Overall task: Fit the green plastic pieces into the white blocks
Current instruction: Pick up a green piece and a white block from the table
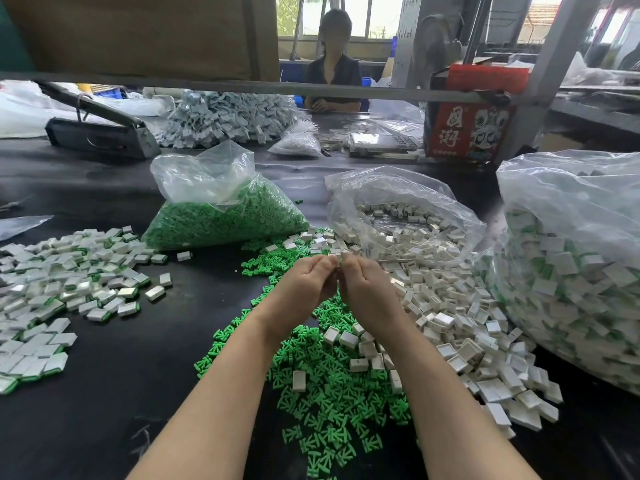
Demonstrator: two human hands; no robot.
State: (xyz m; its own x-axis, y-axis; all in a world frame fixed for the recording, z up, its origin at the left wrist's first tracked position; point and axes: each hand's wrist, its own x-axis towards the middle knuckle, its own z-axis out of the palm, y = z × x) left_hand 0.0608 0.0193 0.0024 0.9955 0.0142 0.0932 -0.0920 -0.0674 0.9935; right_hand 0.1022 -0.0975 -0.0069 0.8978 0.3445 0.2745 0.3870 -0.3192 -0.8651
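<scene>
Workshop w/ windows at the back, metal shelf frame overhead, and a wide black counter (145, 341) carrying the work.

Both hands are raised together over the counter's middle, knuckles toward the camera. Left hand (306, 289) has fingers curled in, tips meeting those of the right hand (367, 291), also curled; each looks to be pinching sth small, a sliver of white showing between the fingertips. Prob. a block & a green piece being pressed together, but the parts are mostly hidden, so can't tell which hand has which.

Directly under the hands: loose heap of small green T-shaped plastic pieces (325, 386), running toward the near edge. Just right of it, touching & partly mixed in, a spill of small white rectangular plastic blocks (460, 327), which pours from an open clear plastic bag of white blocks (408, 216). Left of that bag, a clear plastic bag of green pieces (221, 216). Toward the left edge, well apart, a pile of finished white blocks w/ green inserts (62, 289). At the right edge, a big clear bag of finished blocks (568, 271). Another person (334, 60) sits across the far edge.

Risks, as I judge:
- Piece goes in skewed or reversed, since the fit is done at the fingertips, half blind; forcing it could jam or crack it.
- Tiny part slips from the pinch & vanishes into the heaps below.
- Empty blocks already lie among the green; an unfitted one could get swept in w/ the finished pile.
</scene>
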